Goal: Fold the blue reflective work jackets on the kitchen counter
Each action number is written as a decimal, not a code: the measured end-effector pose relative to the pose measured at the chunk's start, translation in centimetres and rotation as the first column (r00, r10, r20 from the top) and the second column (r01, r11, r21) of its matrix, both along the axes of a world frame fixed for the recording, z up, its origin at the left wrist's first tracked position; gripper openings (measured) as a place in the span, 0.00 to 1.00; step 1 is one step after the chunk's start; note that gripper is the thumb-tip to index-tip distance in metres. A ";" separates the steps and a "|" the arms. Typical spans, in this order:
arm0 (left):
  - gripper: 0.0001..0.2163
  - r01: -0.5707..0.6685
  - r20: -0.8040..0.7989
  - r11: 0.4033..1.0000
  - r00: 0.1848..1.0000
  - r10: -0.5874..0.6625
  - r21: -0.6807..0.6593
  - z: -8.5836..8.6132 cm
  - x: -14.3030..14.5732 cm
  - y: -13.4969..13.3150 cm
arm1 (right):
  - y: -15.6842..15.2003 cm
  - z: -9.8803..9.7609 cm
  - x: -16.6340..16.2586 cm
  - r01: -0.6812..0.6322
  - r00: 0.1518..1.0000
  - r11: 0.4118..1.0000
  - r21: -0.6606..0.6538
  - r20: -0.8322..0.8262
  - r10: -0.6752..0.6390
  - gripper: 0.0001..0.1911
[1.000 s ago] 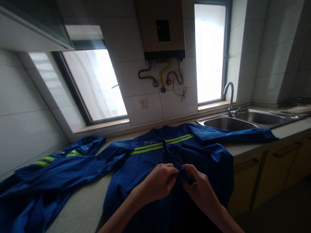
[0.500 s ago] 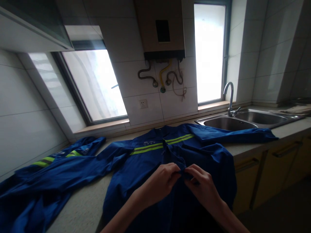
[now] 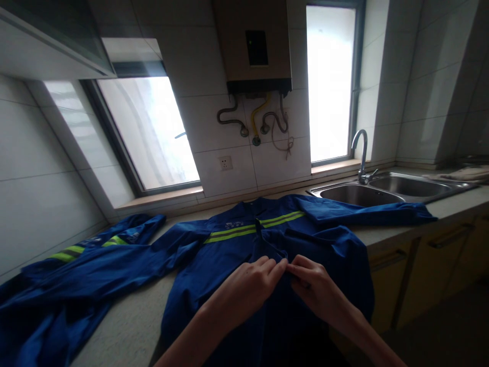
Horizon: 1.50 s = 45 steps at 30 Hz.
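A blue work jacket with a yellow-green and grey stripe across its chest lies spread on the counter, its sleeves out to both sides and its lower part hanging over the front edge. My left hand pinches the front opening edge of the jacket below the stripe. Right beside it, fingertips almost meeting, my right hand pinches the same edge. The fingers hide whatever small part of the placket lies between them. Above the hands the front edge stands up in a fold.
Another blue garment with yellow-green stripes lies at the left, partly under the jacket's sleeve. A steel double sink with a faucet is set into the counter at the right. A water heater hangs on the wall.
My left hand has turned slightly, and its fingertips have come closer to my right hand's. Both hands remain at the jacket's front edge; the jacket has barely shifted.
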<state>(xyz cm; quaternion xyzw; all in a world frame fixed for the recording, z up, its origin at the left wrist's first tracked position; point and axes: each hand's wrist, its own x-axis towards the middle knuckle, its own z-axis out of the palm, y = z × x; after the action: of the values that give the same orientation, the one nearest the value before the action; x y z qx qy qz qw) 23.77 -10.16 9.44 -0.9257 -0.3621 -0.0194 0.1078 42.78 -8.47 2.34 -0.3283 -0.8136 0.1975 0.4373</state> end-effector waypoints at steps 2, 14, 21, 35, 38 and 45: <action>0.25 0.020 -0.022 1.000 1.000 -0.020 0.004 0.1 -0.1 0.2 | 0.0 0.3 0.2 -0.022 1.000 0.999 -0.028 0.003 0.022 0.10; 0.13 0.087 0.306 0.975 0.952 -0.021 -0.204 -1.6 -0.8 2.3 | 1.0 0.7 0.5 -0.247 0.965 0.891 -0.381 -0.183 0.189 0.10; 0.07 0.243 0.690 0.922 0.723 0.036 -0.303 -2.6 -0.4 3.2 | 1.2 0.3 0.5 -0.329 0.924 0.855 -0.402 -0.326 0.202 0.12; 0.11 0.190 0.613 0.957 0.790 -0.016 -0.219 -2.4 0.1 2.5 | 1.6 -1.8 -0.3 -0.106 0.963 0.954 -0.282 -0.269 0.028 0.11; 0.12 0.136 0.561 0.960 0.827 0.026 -0.246 -2.1 0.2 2.3 | 1.5 -2.0 -0.6 -0.066 0.966 0.965 -0.255 -0.259 -0.003 0.09; 0.09 0.069 0.559 0.944 0.819 0.131 -0.322 -1.8 0.0 2.3 | 1.2 -1.0 -0.6 -0.052 0.984 0.978 -0.201 -0.178 0.016 0.08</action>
<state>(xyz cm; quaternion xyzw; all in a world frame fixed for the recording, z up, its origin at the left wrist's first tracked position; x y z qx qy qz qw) 23.75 -7.83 7.61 -0.8753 -0.3911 -0.2346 -0.1609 42.15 -7.32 1.32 -0.3388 -0.7527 0.3159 0.4678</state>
